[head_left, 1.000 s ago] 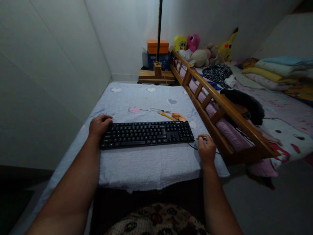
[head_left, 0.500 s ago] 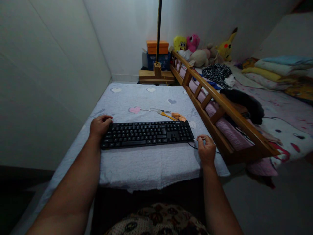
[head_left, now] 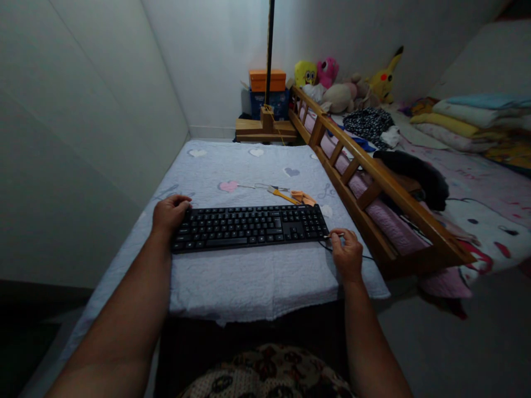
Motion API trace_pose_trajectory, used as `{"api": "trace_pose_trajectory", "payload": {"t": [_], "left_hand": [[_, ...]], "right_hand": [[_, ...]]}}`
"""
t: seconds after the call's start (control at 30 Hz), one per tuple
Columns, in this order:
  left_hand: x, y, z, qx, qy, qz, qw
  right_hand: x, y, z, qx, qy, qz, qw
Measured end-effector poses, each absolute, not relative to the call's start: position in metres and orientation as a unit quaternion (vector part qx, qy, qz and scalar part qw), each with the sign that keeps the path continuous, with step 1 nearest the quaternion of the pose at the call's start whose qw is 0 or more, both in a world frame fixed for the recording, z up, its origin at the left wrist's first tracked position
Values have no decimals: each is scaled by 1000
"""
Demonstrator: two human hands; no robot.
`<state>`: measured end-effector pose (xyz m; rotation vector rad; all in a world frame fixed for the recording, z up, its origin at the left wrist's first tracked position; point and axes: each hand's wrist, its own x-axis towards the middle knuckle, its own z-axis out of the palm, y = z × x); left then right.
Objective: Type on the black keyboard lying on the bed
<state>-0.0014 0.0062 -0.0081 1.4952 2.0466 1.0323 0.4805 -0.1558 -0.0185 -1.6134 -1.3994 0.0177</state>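
A black keyboard [head_left: 244, 226] lies flat across the cloth-covered table. My left hand [head_left: 168, 216] grips its upper left corner, thumb on top and fingers curled over the edge. At the other end, my right hand [head_left: 347, 251] pinches a thin cotton swab [head_left: 327, 236] between thumb and fingertips. The swab's tip reaches the keyboard's lower right corner, by the number keys. Beyond the keyboard lie a yellow-handled brush [head_left: 283, 195], an orange cloth [head_left: 303, 197], another cotton swab [head_left: 247, 186] and a thin metal tool [head_left: 279, 188], perhaps tweezers.
A pale tablecloth [head_left: 232, 282] with heart prints covers the table. Along the right runs a wooden bed rail [head_left: 365, 160], with bedding and plush toys [head_left: 338, 97] behind it. At the back stand an orange box [head_left: 267, 80] and a dark pole on a wooden base [head_left: 249, 130].
My right hand has shifted slightly left, bringing the cotton swab's tip onto the keyboard's right edge. My left hand and the keyboard stay where they were.
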Motion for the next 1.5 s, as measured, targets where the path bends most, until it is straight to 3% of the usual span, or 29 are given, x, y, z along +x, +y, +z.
{"api": "trace_pose_trajectory", "payload": {"t": [1.5], "left_hand": [[2,6,-7,521,734,384,205]], "right_hand": [[449,-157,-16,-608,-630,11,483]]}}
